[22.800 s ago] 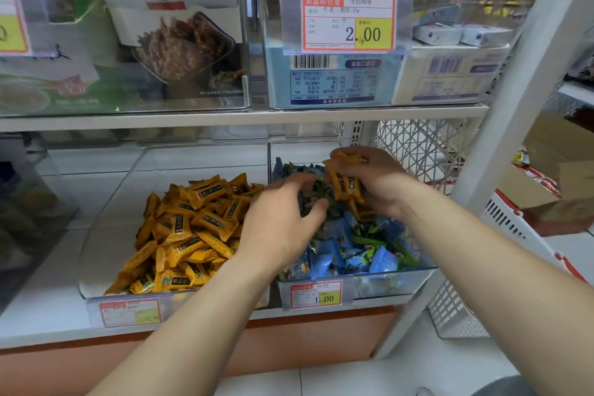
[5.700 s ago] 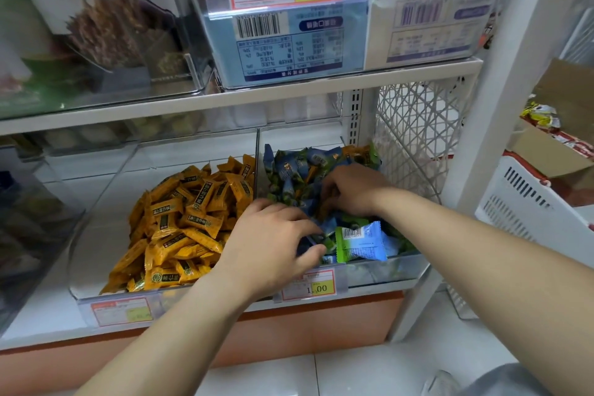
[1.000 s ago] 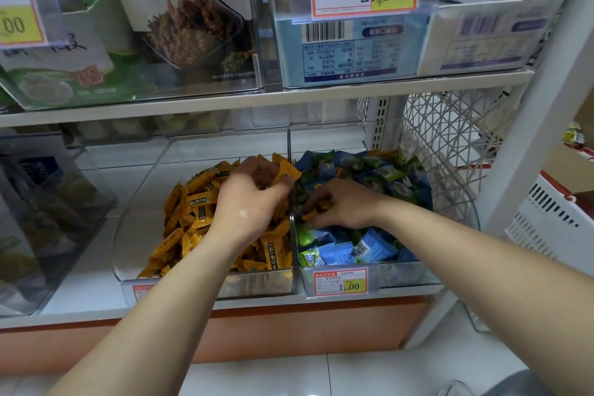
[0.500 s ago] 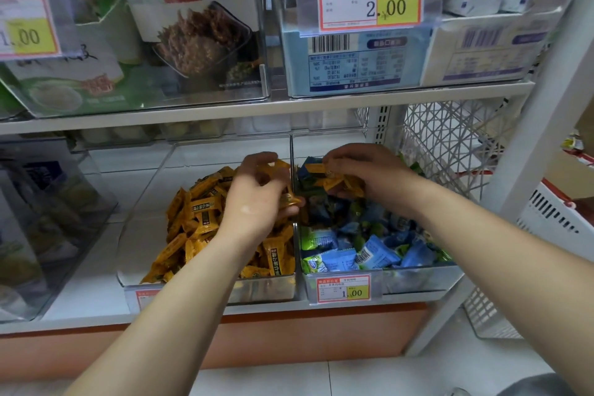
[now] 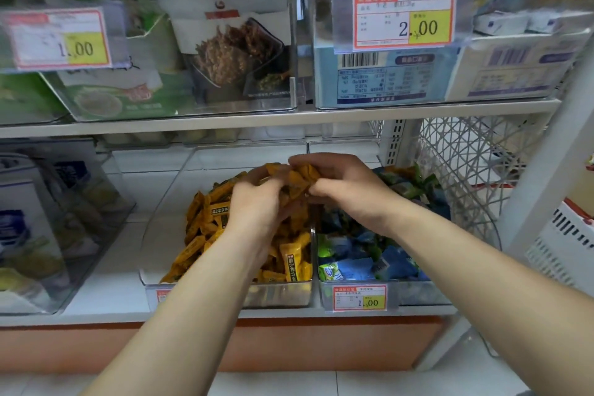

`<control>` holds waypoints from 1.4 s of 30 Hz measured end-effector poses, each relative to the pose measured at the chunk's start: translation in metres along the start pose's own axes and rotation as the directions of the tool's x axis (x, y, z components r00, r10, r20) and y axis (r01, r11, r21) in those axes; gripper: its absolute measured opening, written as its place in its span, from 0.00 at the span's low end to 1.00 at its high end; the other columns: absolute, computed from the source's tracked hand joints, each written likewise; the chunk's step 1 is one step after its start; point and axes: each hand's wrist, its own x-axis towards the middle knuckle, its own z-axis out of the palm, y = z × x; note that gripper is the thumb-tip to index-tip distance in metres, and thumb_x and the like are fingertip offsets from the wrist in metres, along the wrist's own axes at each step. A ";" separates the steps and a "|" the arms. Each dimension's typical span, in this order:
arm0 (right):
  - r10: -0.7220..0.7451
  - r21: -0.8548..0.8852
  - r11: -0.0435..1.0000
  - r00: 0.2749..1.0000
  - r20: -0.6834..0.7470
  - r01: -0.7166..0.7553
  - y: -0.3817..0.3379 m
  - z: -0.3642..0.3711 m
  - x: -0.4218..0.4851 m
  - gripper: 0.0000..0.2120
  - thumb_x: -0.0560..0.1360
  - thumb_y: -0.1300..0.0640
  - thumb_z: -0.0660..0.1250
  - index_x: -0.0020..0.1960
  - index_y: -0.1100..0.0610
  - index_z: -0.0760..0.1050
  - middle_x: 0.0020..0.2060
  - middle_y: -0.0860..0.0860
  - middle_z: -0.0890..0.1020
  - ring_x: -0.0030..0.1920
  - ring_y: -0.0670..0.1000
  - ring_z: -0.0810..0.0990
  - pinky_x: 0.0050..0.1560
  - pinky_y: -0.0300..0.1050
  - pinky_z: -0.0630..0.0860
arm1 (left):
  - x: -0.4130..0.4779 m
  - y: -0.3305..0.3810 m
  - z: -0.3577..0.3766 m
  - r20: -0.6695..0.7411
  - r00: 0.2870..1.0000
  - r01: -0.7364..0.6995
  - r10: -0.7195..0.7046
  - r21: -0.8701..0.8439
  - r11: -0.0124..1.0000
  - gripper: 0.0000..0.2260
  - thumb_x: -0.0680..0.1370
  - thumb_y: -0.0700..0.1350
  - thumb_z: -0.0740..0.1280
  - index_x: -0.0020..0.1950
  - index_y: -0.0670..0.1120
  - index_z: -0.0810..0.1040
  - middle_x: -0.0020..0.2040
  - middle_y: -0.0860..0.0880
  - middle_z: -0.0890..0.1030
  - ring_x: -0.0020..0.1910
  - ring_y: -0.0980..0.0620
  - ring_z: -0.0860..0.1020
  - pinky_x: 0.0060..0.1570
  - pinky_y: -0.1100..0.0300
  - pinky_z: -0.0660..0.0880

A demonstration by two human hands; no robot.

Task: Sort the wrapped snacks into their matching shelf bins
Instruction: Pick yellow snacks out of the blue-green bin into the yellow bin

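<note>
Head view: the right hand [image 5: 350, 193] is pinching a small bundle of orange snacks [image 5: 299, 177] above the divider [image 5: 314, 254] between two clear bins, and the left hand [image 5: 257, 202] is curling its fingers round the same bundle. The bundle is hanging over the back of the orange bin [image 5: 283, 296], where its kind is piled; blue and green snacks [image 5: 353, 267] are lying in the right bin [image 5: 421, 294]. The left hand should be gripping fully before the right lets go, then releasing low over the orange pile so nothing is bouncing across
</note>
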 end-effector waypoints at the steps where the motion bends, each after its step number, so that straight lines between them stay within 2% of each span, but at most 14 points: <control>1: 0.014 0.032 0.999 0.999 0.036 -0.016 -0.002 0.003 0.004 0.22 0.75 0.69 0.63 0.59 0.47 0.79 0.58 0.51 0.83 0.59 0.50 0.81 0.63 0.51 0.78 | 0.002 0.005 -0.008 -0.005 1.000 0.004 -0.004 -0.012 1.000 0.06 0.78 0.40 0.68 0.51 0.46 0.84 0.47 0.45 0.86 0.48 0.48 0.85 0.40 0.58 0.80; 4: -0.023 -0.005 1.000 0.998 0.052 0.024 -0.005 0.021 0.017 0.22 0.77 0.70 0.63 0.66 0.52 0.76 0.62 0.52 0.81 0.63 0.50 0.79 0.65 0.52 0.76 | 0.010 0.017 -0.030 -0.029 1.000 -0.002 0.002 0.002 1.000 0.06 0.77 0.40 0.70 0.52 0.46 0.84 0.48 0.44 0.86 0.51 0.47 0.83 0.40 0.57 0.79; 7: -0.133 -0.219 0.968 0.991 -0.018 0.126 0.000 0.041 0.035 0.17 0.77 0.62 0.69 0.64 0.51 0.76 0.61 0.48 0.81 0.63 0.46 0.78 0.66 0.49 0.75 | 0.020 0.022 -0.046 -0.107 0.992 -0.056 0.062 0.058 0.997 0.06 0.75 0.40 0.72 0.49 0.49 0.84 0.46 0.47 0.86 0.48 0.47 0.84 0.39 0.58 0.80; 10: -0.130 -0.421 0.901 0.991 -0.039 0.102 0.006 0.054 0.052 0.15 0.76 0.58 0.71 0.60 0.46 0.75 0.59 0.44 0.80 0.61 0.44 0.78 0.64 0.49 0.76 | 0.031 0.019 -0.061 -0.115 0.969 -0.177 0.221 0.303 0.936 0.12 0.74 0.41 0.74 0.55 0.52 0.81 0.49 0.48 0.85 0.46 0.46 0.84 0.41 0.55 0.82; 13: -0.086 -0.621 0.780 0.996 0.027 0.084 0.013 0.055 0.061 0.16 0.79 0.53 0.66 0.66 0.45 0.74 0.65 0.45 0.78 0.64 0.49 0.77 0.65 0.51 0.74 | 0.043 0.013 -0.078 -0.017 0.936 -0.246 0.352 0.685 0.686 0.24 0.74 0.44 0.74 0.68 0.58 0.74 0.61 0.51 0.80 0.56 0.48 0.81 0.52 0.51 0.81; 16: -0.037 -0.705 0.708 0.999 0.026 0.045 0.017 0.041 0.059 0.18 0.79 0.48 0.66 0.68 0.44 0.73 0.68 0.46 0.75 0.66 0.50 0.74 0.65 0.48 0.71 | 0.047 0.009 -0.085 0.084 0.944 -0.228 0.318 0.865 0.446 0.32 0.75 0.52 0.73 0.76 0.59 0.65 0.72 0.49 0.72 0.68 0.46 0.74 0.65 0.47 0.74; 19: -0.063 -0.652 0.758 0.998 -0.030 0.028 0.016 0.017 0.045 0.14 0.77 0.48 0.69 0.62 0.45 0.77 0.61 0.45 0.77 0.58 0.46 0.75 0.54 0.41 0.70 | 0.044 0.012 -0.083 0.158 0.905 -0.313 0.396 0.877 0.366 0.26 0.76 0.53 0.72 0.73 0.58 0.70 0.72 0.50 0.72 0.67 0.49 0.73 0.63 0.57 0.70; 23: -0.070 -0.672 0.740 0.996 -0.045 0.022 0.014 -0.027 0.014 0.07 0.77 0.50 0.69 0.53 0.41 0.77 0.50 0.39 0.78 0.48 0.39 0.76 0.45 0.30 0.68 | 0.020 0.014 -0.059 0.356 0.842 -0.491 0.406 0.817 0.303 0.10 0.76 0.53 0.69 0.57 0.59 0.79 0.52 0.62 0.80 0.50 0.63 0.78 0.49 0.68 0.71; 25: 0.014 -0.650 0.759 0.999 -0.034 -0.032 0.014 -0.042 -0.001 0.05 0.76 0.48 0.70 0.51 0.39 0.79 0.47 0.36 0.80 0.49 0.36 0.78 0.42 0.26 0.68 | 0.006 0.006 -0.043 0.445 0.826 -0.548 0.347 0.778 0.306 0.11 0.76 0.55 0.68 0.57 0.58 0.80 0.49 0.64 0.80 0.48 0.67 0.77 0.49 0.71 0.72; 28: 0.184 -0.680 0.731 0.975 0.126 -0.050 0.026 -0.042 -0.021 0.12 0.74 0.42 0.70 0.57 0.39 0.78 0.51 0.34 0.81 0.52 0.36 0.79 0.47 0.29 0.72 | -0.002 -0.011 -0.025 0.498 0.826 -0.558 0.264 0.788 0.260 0.19 0.76 0.58 0.69 0.65 0.54 0.77 0.58 0.57 0.81 0.57 0.59 0.78 0.56 0.61 0.76; 32: 0.399 -0.788 0.616 0.855 0.332 0.018 0.047 -0.029 -0.035 0.36 0.69 0.29 0.67 0.74 0.38 0.63 0.69 0.38 0.73 0.65 0.43 0.73 0.65 0.42 0.72 | 0.000 -0.020 -0.019 0.494 0.849 -0.524 0.189 0.831 0.186 0.25 0.75 0.58 0.70 0.70 0.53 0.73 0.65 0.54 0.79 0.64 0.53 0.76 0.62 0.56 0.74; 36: 0.368 -0.855 0.510 0.873 0.320 0.098 0.050 -0.034 -0.033 0.32 0.73 0.32 0.64 0.74 0.40 0.64 0.69 0.41 0.74 0.63 0.46 0.75 0.62 0.46 0.75 | 0.003 -0.022 -0.019 0.489 0.851 -0.522 0.191 0.826 0.212 0.25 0.74 0.58 0.71 0.69 0.54 0.74 0.64 0.55 0.79 0.62 0.55 0.76 0.58 0.62 0.73; 40: 0.472 -0.873 0.472 0.801 0.367 0.121 0.049 -0.038 -0.031 0.33 0.73 0.30 0.63 0.75 0.41 0.63 0.69 0.42 0.74 0.61 0.46 0.76 0.59 0.43 0.75 | 0.004 -0.023 -0.019 0.492 0.848 -0.527 0.196 0.821 0.221 0.24 0.73 0.59 0.71 0.68 0.55 0.74 0.62 0.57 0.79 0.60 0.57 0.77 0.54 0.65 0.71; 42: 0.475 -0.882 0.456 0.807 0.352 0.117 0.048 -0.039 -0.030 0.32 0.74 0.32 0.63 0.74 0.42 0.64 0.68 0.43 0.74 0.61 0.47 0.76 0.60 0.44 0.75 | 0.005 -0.024 -0.020 0.496 0.844 -0.533 0.201 0.817 0.220 0.24 0.73 0.59 0.71 0.67 0.56 0.74 0.61 0.57 0.80 0.59 0.58 0.77 0.52 0.65 0.71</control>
